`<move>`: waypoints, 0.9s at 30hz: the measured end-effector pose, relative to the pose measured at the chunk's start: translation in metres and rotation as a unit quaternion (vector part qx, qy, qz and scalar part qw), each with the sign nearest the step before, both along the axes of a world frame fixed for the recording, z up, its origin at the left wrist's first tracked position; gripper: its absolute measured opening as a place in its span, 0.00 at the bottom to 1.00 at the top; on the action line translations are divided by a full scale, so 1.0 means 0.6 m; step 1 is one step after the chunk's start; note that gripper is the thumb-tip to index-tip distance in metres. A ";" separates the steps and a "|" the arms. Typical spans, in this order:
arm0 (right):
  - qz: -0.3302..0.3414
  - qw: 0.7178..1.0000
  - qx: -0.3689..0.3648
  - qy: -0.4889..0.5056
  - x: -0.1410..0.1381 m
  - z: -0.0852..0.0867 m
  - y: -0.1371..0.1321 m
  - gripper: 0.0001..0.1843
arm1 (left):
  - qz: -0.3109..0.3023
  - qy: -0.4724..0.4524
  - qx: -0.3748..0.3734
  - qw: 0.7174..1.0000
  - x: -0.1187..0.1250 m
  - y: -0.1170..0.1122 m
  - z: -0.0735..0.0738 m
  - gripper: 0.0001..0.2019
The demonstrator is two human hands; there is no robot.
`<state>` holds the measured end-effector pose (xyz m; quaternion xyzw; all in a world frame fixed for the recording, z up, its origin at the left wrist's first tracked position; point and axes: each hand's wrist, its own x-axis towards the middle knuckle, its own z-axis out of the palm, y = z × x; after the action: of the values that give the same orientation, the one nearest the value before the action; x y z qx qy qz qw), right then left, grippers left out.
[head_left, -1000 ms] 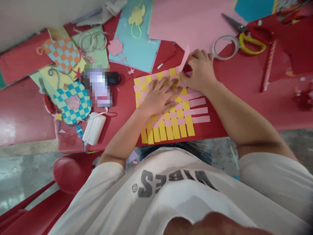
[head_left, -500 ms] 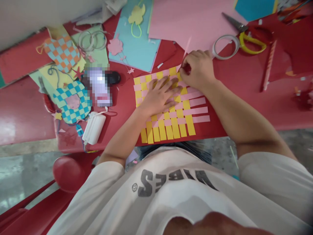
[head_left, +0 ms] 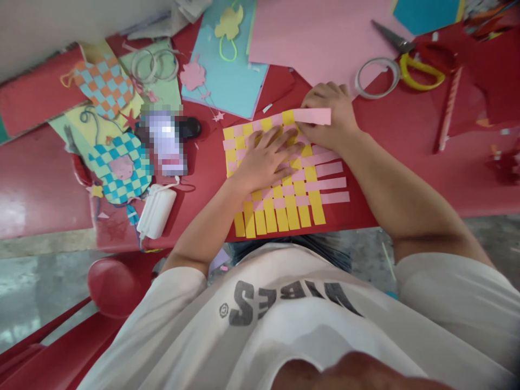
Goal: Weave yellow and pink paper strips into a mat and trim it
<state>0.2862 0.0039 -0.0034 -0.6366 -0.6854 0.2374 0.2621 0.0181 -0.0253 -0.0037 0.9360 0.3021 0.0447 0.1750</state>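
A woven mat (head_left: 284, 200) of yellow and pink paper strips lies on the red table (head_left: 406, 162) near its front edge. My left hand (head_left: 266, 157) rests flat on the weave with fingers spread, pressing it down. At the mat's top right corner my right hand (head_left: 331, 119) is closed around a pink paper strip (head_left: 312, 116). The strip lies level across my knuckles and runs into the top row of the weave.
Yellow-handled scissors (head_left: 418, 65) and a tape roll (head_left: 376, 78) lie at the back right. Pink (head_left: 317, 32) and blue (head_left: 227, 70) paper sheets lie behind the mat. Checkered woven paper crafts (head_left: 117, 168), a white device (head_left: 156, 211) and a pencil (head_left: 447, 108) lie around.
The pink strip stood upright from my right hand's fingers; now it is folded down flat to the right over my hand. My left hand has stayed in place.
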 end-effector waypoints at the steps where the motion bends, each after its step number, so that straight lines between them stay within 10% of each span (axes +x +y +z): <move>1: 0.005 1.000 -0.002 0.001 0.000 0.001 -0.001 0.11 | 0.000 0.000 0.000 1.000 0.000 0.000 0.000 0.37; 27: 0.024 0.996 0.047 -0.078 -0.004 0.004 0.008 0.14 | 0.004 -0.009 0.002 1.000 0.001 0.000 -0.001 0.35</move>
<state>0.2837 0.0086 -0.0011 -0.6233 -0.7293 0.1607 0.2318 0.0186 -0.0256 -0.0042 0.9347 0.3041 0.0539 0.1757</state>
